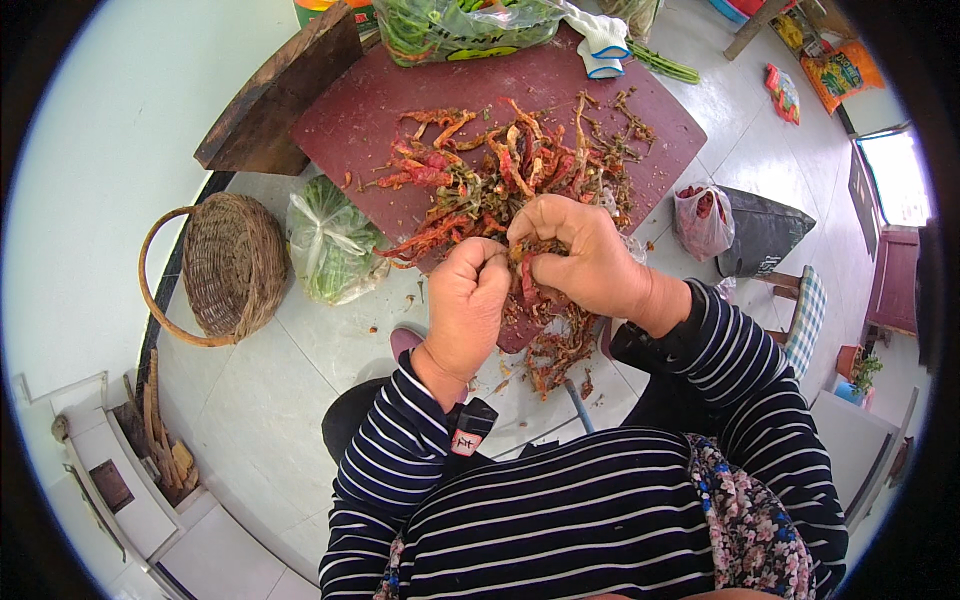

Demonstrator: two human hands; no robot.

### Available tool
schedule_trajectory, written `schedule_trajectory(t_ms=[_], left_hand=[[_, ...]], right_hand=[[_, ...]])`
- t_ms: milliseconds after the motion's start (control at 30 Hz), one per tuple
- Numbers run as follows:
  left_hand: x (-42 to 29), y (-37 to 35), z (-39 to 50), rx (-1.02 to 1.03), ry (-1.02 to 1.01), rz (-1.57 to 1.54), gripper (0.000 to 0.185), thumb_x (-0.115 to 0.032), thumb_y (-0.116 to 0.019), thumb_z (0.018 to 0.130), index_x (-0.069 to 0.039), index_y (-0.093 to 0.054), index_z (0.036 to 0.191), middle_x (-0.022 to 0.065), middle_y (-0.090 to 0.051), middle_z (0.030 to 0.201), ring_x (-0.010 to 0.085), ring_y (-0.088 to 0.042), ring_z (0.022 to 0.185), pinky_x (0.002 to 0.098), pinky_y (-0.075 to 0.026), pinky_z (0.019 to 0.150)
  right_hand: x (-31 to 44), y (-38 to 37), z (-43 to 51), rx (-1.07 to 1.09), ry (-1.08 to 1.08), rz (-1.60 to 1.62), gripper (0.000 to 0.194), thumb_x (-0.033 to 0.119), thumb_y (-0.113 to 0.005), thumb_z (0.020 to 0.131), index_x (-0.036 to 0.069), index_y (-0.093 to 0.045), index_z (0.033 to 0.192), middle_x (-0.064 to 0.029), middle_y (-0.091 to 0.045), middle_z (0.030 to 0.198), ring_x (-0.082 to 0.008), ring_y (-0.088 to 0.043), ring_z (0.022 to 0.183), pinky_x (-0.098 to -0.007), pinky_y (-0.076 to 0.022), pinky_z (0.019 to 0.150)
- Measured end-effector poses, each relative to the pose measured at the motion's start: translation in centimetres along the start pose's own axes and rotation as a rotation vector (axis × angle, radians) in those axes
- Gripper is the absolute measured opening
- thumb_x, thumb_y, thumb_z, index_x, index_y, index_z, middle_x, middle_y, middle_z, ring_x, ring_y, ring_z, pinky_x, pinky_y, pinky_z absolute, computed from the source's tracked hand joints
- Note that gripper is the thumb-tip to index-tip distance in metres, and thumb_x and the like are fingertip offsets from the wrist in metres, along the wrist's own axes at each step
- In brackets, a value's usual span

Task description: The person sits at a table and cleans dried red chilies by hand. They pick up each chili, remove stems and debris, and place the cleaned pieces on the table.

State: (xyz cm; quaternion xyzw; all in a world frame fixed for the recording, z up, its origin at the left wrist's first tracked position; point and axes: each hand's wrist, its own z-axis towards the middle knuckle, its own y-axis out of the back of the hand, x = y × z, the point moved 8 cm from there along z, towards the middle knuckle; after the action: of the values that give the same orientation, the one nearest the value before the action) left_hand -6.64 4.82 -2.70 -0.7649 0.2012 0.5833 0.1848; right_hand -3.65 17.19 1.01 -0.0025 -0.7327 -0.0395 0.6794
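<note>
A pile of dried red chili peppers [525, 157] lies on a maroon tabletop [360, 127] in front of me. Over its near edge, my right hand [589, 259] pinches a shrivelled dried chili pepper [529, 281] between thumb and fingers. My left hand [469, 307] meets it from the other side, fingertips closed on the pepper's end; the exact contact is partly hidden by the fingers. Loose stems [634, 124] are scattered at the tabletop's far right. More dried stems and bits [559, 356] lie below my hands, by the near corner.
Left on the tiled floor are a wicker basket [232, 262] and a tied plastic bag of greens [330, 240]. A bag of green vegetables [472, 34] and white gloves [600, 41] sit at the back. To the right stand a bag of red contents [705, 221] and a checked-cushion stool [806, 319].
</note>
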Motion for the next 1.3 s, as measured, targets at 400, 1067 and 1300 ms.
schedule_trajectory(t_ms=[400, 1067, 1300], left_hand=[[0.2, -1.8, -0.4, 0.128, 0.265, -0.519, 0.010, -0.008, -0.055, 0.091, 0.001, -0.057, 0.095, 0.0072, -0.062, 0.081, 0.0166, -0.063, 0.067, 0.0318, -0.056, 0.066], [0.2, -0.1, -0.1, 0.050, 0.161, -0.550, 0.007, -0.001, -0.059, 0.085, 0.001, -0.061, 0.092, 0.0051, -0.062, 0.078, 0.0112, -0.054, 0.060, 0.0247, -0.045, 0.057], [-0.1, -0.7, -0.3, 0.134, 0.207, -0.684, 0.010, -0.005, -0.057, 0.088, 0.000, -0.060, 0.095, 0.0061, -0.061, 0.076, 0.0133, -0.051, 0.056, 0.0275, -0.046, 0.054]], right_hand=[[-1.3, 0.5, 0.1, -0.010, -0.203, 0.299, 0.016, -0.003, -0.055, 0.082, -0.002, -0.059, 0.098, -0.0013, -0.058, 0.075, -0.0059, -0.053, 0.061, -0.0197, -0.0420, 0.051], [-2.0, 0.0, 0.3, 0.084, -0.335, 0.416, 0.011, 0.007, -0.056, 0.084, -0.002, -0.059, 0.089, -0.0034, -0.055, 0.065, -0.0092, -0.050, 0.054, -0.0234, -0.0376, 0.045], [-1.8, -0.5, -0.1, 0.217, -0.311, 0.454, 0.010, 0.001, -0.054, 0.082, -0.001, -0.059, 0.090, -0.0043, -0.055, 0.067, -0.0096, -0.050, 0.055, -0.0229, -0.0366, 0.047]])
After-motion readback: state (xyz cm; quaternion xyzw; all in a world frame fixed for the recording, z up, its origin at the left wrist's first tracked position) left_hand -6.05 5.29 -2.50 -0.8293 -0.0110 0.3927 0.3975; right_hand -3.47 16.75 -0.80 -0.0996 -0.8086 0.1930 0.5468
